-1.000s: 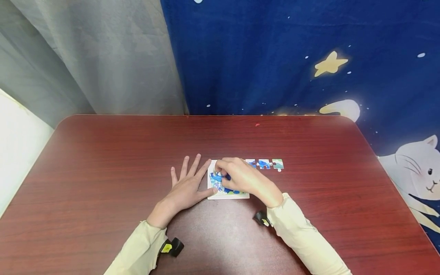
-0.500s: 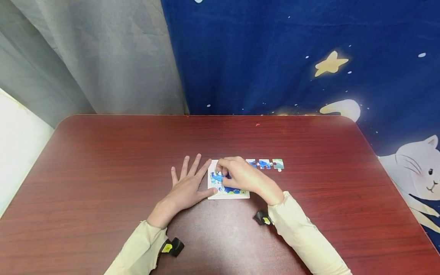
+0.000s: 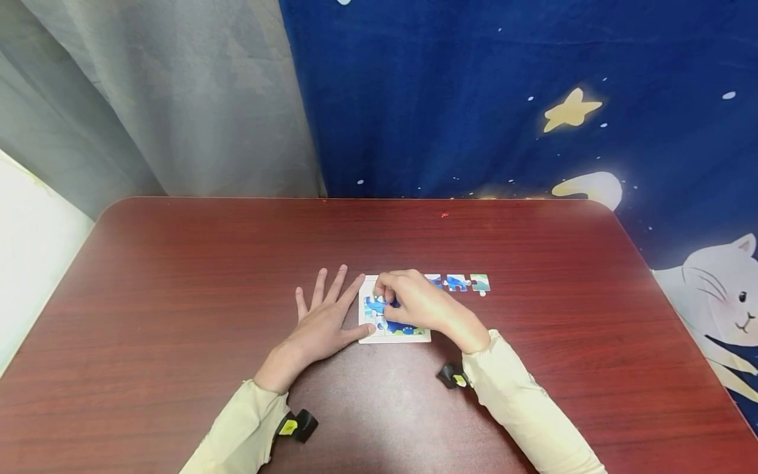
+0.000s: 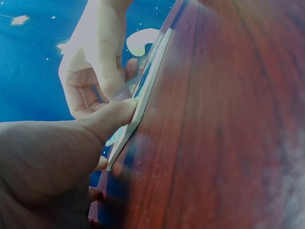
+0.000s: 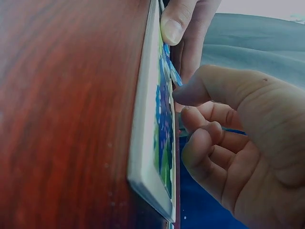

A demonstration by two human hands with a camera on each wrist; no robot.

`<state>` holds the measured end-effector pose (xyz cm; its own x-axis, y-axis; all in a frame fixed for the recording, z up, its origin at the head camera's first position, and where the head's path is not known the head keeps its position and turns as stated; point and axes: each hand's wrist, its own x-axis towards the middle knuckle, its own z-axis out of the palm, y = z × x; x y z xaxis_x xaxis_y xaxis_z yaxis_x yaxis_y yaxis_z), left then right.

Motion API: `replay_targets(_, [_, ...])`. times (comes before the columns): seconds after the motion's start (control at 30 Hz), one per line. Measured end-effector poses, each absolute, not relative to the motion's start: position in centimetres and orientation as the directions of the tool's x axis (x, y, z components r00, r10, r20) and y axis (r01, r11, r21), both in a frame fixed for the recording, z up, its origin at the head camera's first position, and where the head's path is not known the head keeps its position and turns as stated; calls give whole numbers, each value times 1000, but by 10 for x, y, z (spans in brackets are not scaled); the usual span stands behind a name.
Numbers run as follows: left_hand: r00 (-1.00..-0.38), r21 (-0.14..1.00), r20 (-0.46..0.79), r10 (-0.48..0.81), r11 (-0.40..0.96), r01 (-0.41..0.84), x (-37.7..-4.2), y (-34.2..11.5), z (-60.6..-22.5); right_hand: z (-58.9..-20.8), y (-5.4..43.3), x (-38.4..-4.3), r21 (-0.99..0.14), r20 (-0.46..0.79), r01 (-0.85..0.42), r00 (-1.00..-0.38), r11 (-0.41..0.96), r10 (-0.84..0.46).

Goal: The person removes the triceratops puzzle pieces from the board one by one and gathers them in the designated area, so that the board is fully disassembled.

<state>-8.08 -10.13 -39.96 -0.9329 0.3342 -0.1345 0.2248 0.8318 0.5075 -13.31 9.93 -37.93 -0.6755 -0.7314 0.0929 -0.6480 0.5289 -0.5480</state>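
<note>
A small white-rimmed jigsaw puzzle board [image 3: 408, 340] with a blue and green picture lies on the table. My left hand [image 3: 322, 332] rests at its left side with the fingers spread and straight. In the left wrist view, the left thumb [image 4: 116, 114] presses on the board's edge. Over the board, my right hand [image 3: 417, 303] pinches a blue puzzle piece [image 5: 175, 75], which stands tilted above the picture in the right wrist view. The right hand hides the board's upper right part.
Loose puzzle pieces lie in a row right of the board: a blue one [image 3: 433, 280] partly behind the right hand, another blue one [image 3: 456, 283] and a green one [image 3: 480, 283]. Behind the brown table [image 3: 237, 250] hang a grey curtain [image 3: 225, 99] and a blue one [image 3: 414, 99].
The right hand has shifted very slightly right and away from me, with its fingers still at the puzzle piece. My left hand keeps its place on the board.
</note>
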Motion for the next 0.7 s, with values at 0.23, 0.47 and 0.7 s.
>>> replay_targets(0.23, [-932, 504, -137, 335, 834, 225, -81, -101, -399, -380, 98, -132, -539, 91, -639, -692, 549, -716])
replay_targets(0.47, [-932, 499, -137, 337, 836, 229, -81, -101, -398, -379, 97, -129, -527, 85, -629, -708, 571, -702])
replay_targets(0.7, [-932, 505, -130, 339, 832, 232, -81, -101, -398, -375, 101, -131, -466, 112, -604, -765, 646, -634])
